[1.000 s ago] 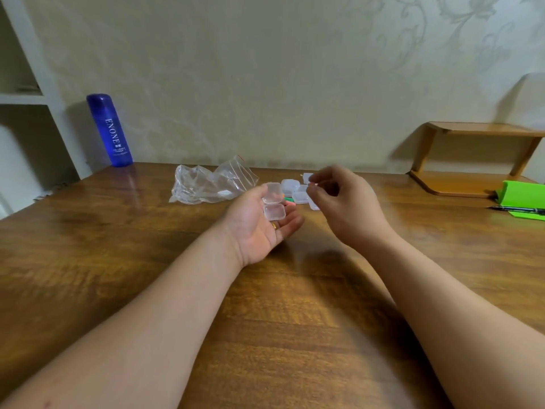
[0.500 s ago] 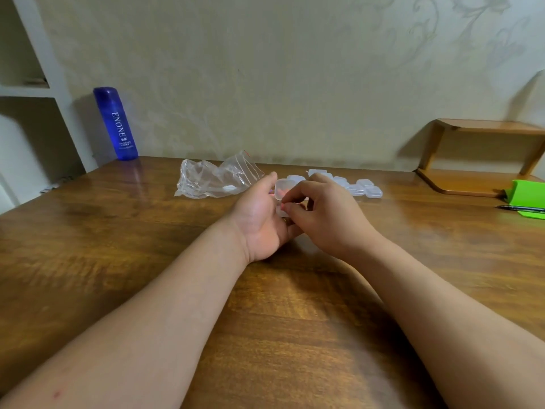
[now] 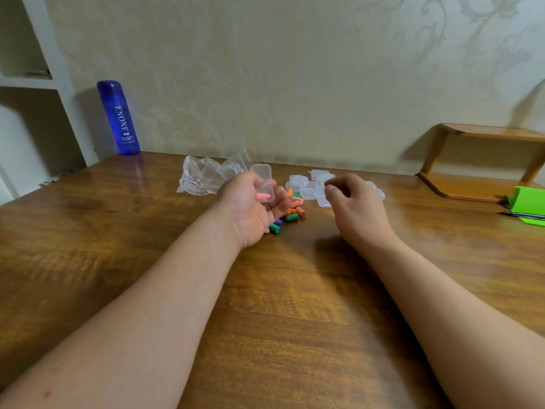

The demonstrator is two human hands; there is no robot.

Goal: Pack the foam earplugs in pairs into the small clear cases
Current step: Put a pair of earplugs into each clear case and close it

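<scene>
My left hand holds a small clear case with its lid swung up, palm turned upward. A pink earplug lies inside the case. Under and to the right of that hand, a loose pile of coloured earplugs lies on the wooden table. My right hand hovers to the right of the pile with fingers loosely curled and thumb near the fingertips; I see nothing in it. Several more clear cases lie in a cluster behind it, partly hidden by the hand.
A crumpled clear zip bag lies behind my left hand. A blue bottle stands at the far left against the wall. At the right are a wooden shelf stand, a green holder and a pen.
My right hand has drawn away from the case to the right, and a pink earplug now lies in the case. The pile of earplugs has come into view.
</scene>
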